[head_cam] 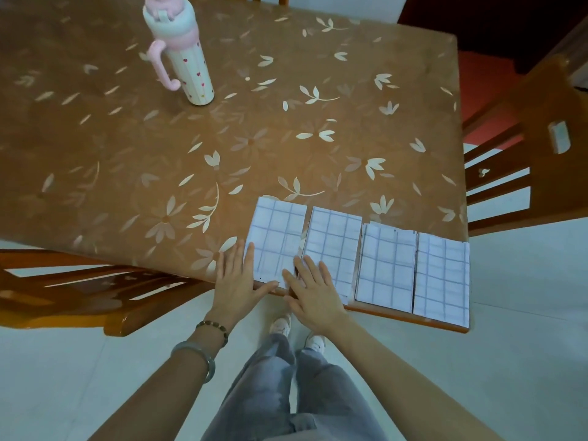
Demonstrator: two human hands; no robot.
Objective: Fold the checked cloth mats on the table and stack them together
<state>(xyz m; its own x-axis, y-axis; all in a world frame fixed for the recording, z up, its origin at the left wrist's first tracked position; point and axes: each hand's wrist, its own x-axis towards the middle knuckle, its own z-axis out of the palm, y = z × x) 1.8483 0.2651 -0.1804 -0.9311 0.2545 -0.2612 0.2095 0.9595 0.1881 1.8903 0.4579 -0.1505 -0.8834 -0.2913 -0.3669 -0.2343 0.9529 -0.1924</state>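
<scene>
Both grips open and flat: left grip (237, 275) beside leftmost folded mat (275, 238), right grip (313, 289) on second mat (331, 246).

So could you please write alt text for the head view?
Four folded checked mats lie side by side along the table's near edge. The left hand and right hand rest flat by the leftmost two; a bottle stands behind.
</scene>
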